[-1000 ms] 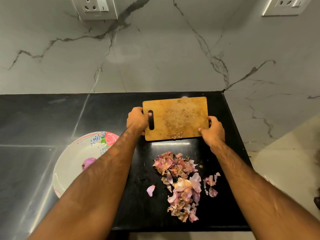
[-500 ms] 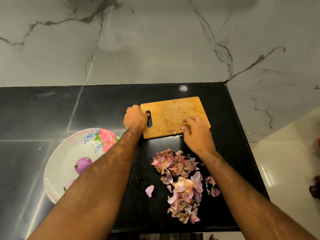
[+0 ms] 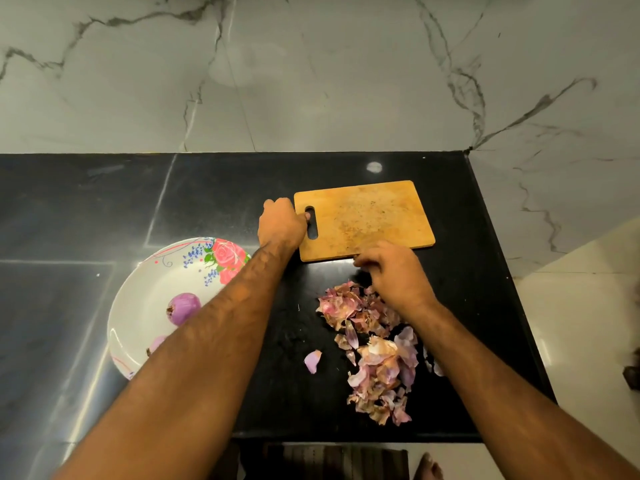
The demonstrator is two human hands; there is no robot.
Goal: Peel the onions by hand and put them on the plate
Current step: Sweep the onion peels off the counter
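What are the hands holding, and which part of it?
The left hand holds the cutting board by its slotted handle end. The right hand sits at the board's near edge; whether it pinches anything cannot be told.

The black stone counter (image 3: 214, 202) carries four things. Over on the left sits a white flowered plate (image 3: 145, 306). Further back a wooden cutting board (image 3: 363, 216) lies flat. Towards the front edge there's a heap of onion skins (image 3: 374, 358), with one loose purple scrap (image 3: 312, 361) just beside it.
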